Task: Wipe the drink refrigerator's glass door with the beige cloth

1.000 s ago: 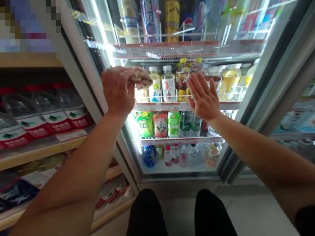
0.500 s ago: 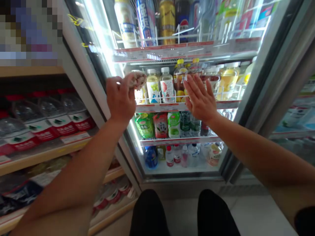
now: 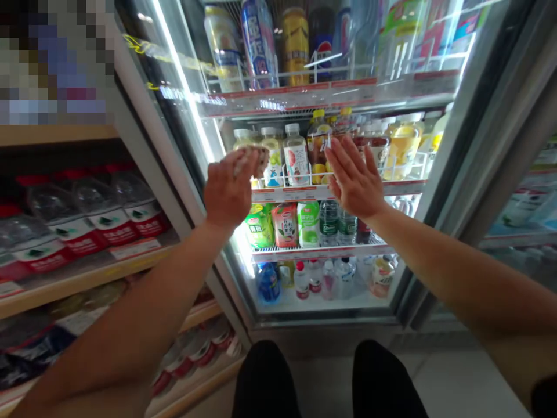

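A crumpled, pale, patterned cloth [image 3: 260, 161] is gripped in my left hand [image 3: 228, 194], whose fingers curl over it against or just in front of the glass door [image 3: 322, 320] of a lit drinks fridge. My right hand [image 3: 355, 183] is spread with its fingers straight, palm toward the glass, and holds nothing. Whether the palm touches the pane is hard to tell. Behind the glass, near the cloth, stand white-capped bottles [image 3: 297, 157]. A dark tea bottle with a yellow cap [image 3: 319, 136] shows just left of my right fingers.
To the left, wooden shelves [image 3: 143, 264] hold red-labelled water bottles [image 3: 102, 215]. The metal door frame [image 3: 483, 157] runs along the right, with another glass-fronted fridge beyond it. My knees [image 3: 266, 377] are close below the fridge's bottom edge.
My left hand with the cloth has moved right and down across the glass. My right hand stays nearly in place. The view has shifted slightly.
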A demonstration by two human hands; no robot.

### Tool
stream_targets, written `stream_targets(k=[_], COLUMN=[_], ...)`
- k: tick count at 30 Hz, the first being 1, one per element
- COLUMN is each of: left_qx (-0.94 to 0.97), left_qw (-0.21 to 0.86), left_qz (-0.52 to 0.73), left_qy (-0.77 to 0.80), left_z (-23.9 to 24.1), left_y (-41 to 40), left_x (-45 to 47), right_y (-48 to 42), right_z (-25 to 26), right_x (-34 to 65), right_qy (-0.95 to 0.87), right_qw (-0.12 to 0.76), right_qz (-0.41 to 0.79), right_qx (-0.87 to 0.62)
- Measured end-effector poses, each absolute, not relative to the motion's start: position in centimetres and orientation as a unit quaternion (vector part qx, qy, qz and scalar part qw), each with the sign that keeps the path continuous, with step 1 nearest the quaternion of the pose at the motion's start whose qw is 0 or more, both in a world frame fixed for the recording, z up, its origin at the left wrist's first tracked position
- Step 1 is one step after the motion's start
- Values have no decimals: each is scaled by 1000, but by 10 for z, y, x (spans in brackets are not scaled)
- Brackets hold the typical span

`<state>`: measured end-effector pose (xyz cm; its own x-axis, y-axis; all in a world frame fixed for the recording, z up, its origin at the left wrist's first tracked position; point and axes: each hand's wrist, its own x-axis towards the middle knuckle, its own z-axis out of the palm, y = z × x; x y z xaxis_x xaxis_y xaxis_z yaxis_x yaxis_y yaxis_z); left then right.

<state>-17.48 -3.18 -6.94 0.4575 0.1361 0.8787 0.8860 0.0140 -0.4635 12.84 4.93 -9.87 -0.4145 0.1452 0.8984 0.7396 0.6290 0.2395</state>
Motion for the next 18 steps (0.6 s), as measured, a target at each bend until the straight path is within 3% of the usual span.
stream_targets(k=[4, 11, 15, 18], left_qx=[-685, -622, -709, -704], left_qw=[597, 552, 515, 532], left_qz=[-199, -348, -270, -242], left_qy=[-367, -433, -399, -404], left_z=[-89, -58, -89, -82], left_y=[-36, -28, -27, -29], left_x=[-164, -160, -148, -147], right_y=[48, 50, 54, 53], right_z=[-98, -100, -102, -101], right_x=[128, 128, 129, 129], right_qy=[-777, -773, -770, -774], right_qw=[460, 462, 466, 465], right_qz=[-321, -328, -341, -331], right_qx=[-286, -284, -271, -273])
